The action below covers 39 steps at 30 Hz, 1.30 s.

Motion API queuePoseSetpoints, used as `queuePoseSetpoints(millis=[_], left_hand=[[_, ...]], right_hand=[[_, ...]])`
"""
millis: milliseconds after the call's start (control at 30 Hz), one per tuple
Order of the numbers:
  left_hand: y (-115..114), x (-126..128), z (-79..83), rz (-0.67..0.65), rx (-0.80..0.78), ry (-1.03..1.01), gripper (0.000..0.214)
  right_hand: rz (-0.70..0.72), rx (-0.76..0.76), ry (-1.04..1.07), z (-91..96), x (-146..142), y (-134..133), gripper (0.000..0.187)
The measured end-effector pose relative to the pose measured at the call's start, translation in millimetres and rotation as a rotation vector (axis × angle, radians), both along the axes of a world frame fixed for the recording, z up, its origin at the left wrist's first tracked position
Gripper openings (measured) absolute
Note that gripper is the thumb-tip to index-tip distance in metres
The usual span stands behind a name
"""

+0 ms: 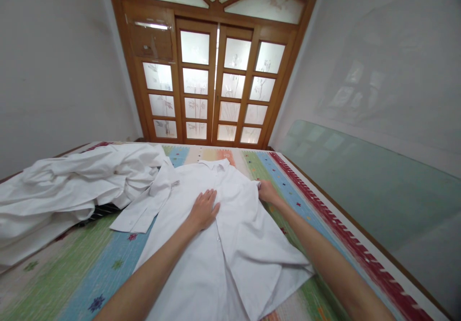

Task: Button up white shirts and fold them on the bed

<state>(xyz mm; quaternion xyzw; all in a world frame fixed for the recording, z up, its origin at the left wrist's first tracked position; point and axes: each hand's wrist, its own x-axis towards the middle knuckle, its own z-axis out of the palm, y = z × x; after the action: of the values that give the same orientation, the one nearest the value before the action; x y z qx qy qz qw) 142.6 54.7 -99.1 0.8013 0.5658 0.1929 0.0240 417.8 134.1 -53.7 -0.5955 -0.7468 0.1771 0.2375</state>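
A white button-up shirt (237,244) lies front side up, its collar (218,164) toward the far end. My left hand (205,209) rests flat on the chest beside the button line, fingers stretched out, holding nothing. At the right shoulder edge, my right hand (267,191) is closed with a bit of the white fabric pinched in it. One sleeve (142,210) spreads out to the left, its cuff flat. The other sleeve is not plainly visible. The lower right front is rumpled and folds outward over the bedspread.
Beneath the shirt is a striped, multicoloured bedspread (97,263). A heap of white clothes (90,177) sits at the left, with a dark striped piece (103,211) under it. A pale green panel (360,191) borders the right side. Wooden glazed doors (214,81) stand beyond the far edge.
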Motion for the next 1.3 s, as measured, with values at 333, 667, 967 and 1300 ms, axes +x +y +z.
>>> queuePoseSetpoints(millis=[333,667,967,1300], left_hand=[[4.5,-0.6,-8.5,0.002,0.019,-0.067,0.05],[60.3,-51.7,23.4,0.384,-0.177,0.002,0.053],[71.8,-90.6,14.5,0.421,-0.147,0.093,0.055],[75.9,-91.6,16.8,0.431,-0.192,0.068,0.058]], right_hand=[[-0.484,0.169,-0.129,9.8,11.3,13.2,0.04],[-0.087,0.038,-0.074,5.4,8.9,18.1,0.007],[-0.322,0.326,-0.549,29.4,26.2,15.5,0.031],[-0.351,0.381,-0.425,38.6,72.3,26.6,0.01]])
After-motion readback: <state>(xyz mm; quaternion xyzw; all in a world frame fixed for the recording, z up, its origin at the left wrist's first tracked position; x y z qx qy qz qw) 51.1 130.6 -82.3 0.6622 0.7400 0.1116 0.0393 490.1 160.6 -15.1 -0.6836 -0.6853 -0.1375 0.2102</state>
